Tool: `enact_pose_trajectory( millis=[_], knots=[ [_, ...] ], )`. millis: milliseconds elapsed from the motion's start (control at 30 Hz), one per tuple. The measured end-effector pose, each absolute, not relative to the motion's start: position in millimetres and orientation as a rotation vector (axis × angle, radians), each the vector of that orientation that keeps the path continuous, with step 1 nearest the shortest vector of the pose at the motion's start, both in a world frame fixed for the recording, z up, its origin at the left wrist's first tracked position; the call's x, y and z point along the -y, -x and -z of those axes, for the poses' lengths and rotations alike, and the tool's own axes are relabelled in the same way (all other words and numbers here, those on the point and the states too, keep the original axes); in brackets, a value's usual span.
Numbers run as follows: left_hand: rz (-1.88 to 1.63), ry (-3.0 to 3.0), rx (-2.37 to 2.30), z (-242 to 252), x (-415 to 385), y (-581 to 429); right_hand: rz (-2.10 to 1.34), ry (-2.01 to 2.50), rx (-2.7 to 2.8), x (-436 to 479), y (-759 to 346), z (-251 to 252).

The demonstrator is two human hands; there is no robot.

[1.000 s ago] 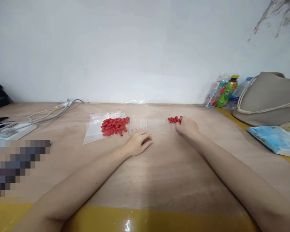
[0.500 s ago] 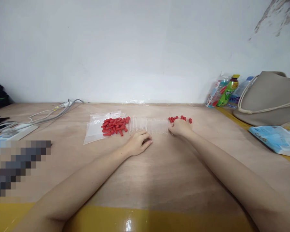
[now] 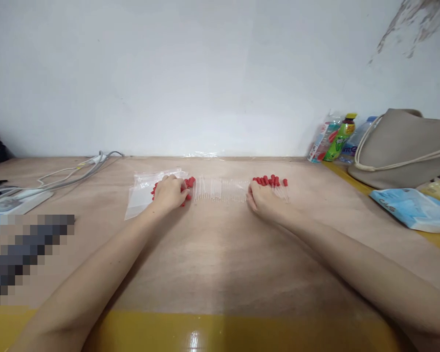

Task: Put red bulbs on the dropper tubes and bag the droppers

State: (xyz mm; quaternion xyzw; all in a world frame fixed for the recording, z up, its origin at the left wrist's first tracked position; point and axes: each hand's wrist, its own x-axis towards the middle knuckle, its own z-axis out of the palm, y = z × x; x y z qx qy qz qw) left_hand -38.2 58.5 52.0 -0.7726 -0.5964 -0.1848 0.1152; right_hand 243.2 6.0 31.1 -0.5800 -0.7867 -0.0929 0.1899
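My left hand (image 3: 169, 193) is over a pile of red rubber bulbs (image 3: 191, 182), thumb apart from the bent fingers. Its fingertips touch the pile and are partly hidden. The bulbs lie on a clear plastic zip bag (image 3: 135, 199). To the right, a row of thin clear dropper tubes (image 3: 207, 189) lies side by side on the table. At its right end my right hand (image 3: 262, 199) is closed, fingertips pinched at the last tubes; the tube between them is barely visible. Beyond that hand lie several tubes fitted with red bulbs (image 3: 273, 180).
A power strip (image 3: 25, 203) with cables is at the left. Bottles (image 3: 339, 139), a grey-beige bag (image 3: 396, 142) and a blue-white packet (image 3: 412, 210) stand or lie at the right. The wall (image 3: 212, 78) closes off the table's back.
My left hand has moved left from in front of the tube row onto the pile of red bulbs. My right hand has shifted slightly left and nearer, uncovering more of the bulb-fitted tubes.
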Motion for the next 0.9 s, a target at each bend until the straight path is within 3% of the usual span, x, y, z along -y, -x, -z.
enact_pose_trajectory(
  millis=[200, 500, 667, 900],
  knots=[
    [0.370, 2.328, 1.817, -52.0, -59.2, 39.8, 0.312, 1.028, 2.378, 10.9, -249.0, -8.1],
    [0.419, 2.337, 1.755, -49.1, -60.9, 40.2, 0.213, 0.977, 2.239, 5.9, -252.0, 5.5],
    [0.642, 2.426, 1.642, -49.2, -54.7, 27.2, 0.192, 1.000, 2.204, 5.1, -253.8, 8.7],
    [1.210, 2.761, 1.433, -38.8, -21.5, -16.0, 0.316, 1.017, 2.197, 3.3, -255.6, 12.3]
  ],
)
